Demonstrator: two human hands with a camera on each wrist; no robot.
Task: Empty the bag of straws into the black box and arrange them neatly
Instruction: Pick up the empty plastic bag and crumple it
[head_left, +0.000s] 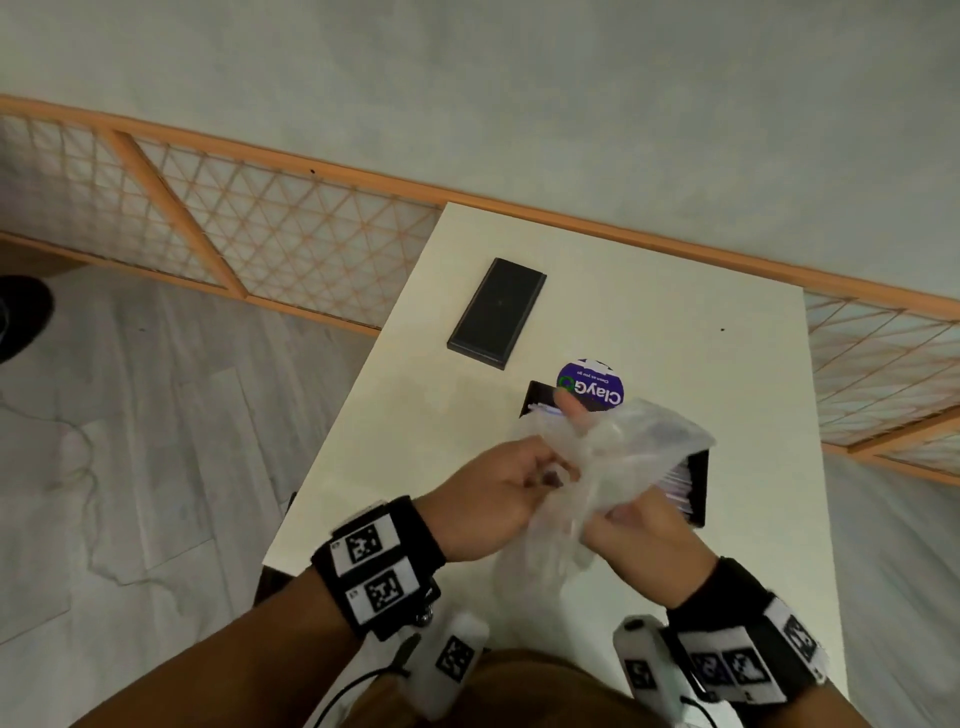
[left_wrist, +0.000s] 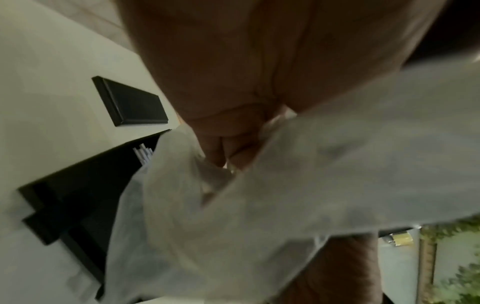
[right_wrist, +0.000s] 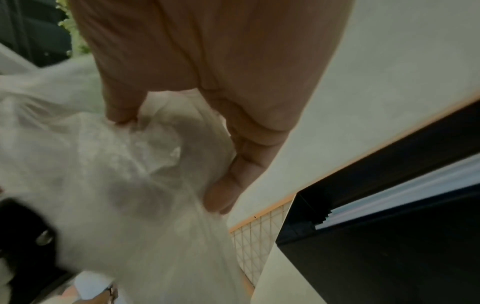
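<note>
Head view: a clear plastic bag (head_left: 597, 467), crumpled and seemingly slack, is held above a white table (head_left: 675, 312), partly over the open black box (head_left: 698, 483) where white straws (head_left: 680, 480) already lie. The left hand (head_left: 498, 499) pinches a fold of the film between thumb and curled fingers; the right hand (head_left: 644, 530) clutches the bag's near side, its fingers gathered into the plastic. Whether any straws remain inside cannot be told through the creased film.

The emptying looks all but done. To finish it well, the bag's mouth should be kept over the box while the film is shaken or smoothed out, so stragglers fall inside rather than onto the tabletop; then the bag wants setting aside before the straws are squared up lengthwise.

Beyond the box sits a round purple-labelled tub (head_left: 590, 384), touching or just behind the box's far end, and farther off, well apart, a flat black lid (head_left: 497, 313). The table stands against a pale wall (head_left: 519, 104) with an orange-framed lattice panel (head_left: 208, 218), over grey wood-look flooring (head_left: 156, 441).
</note>
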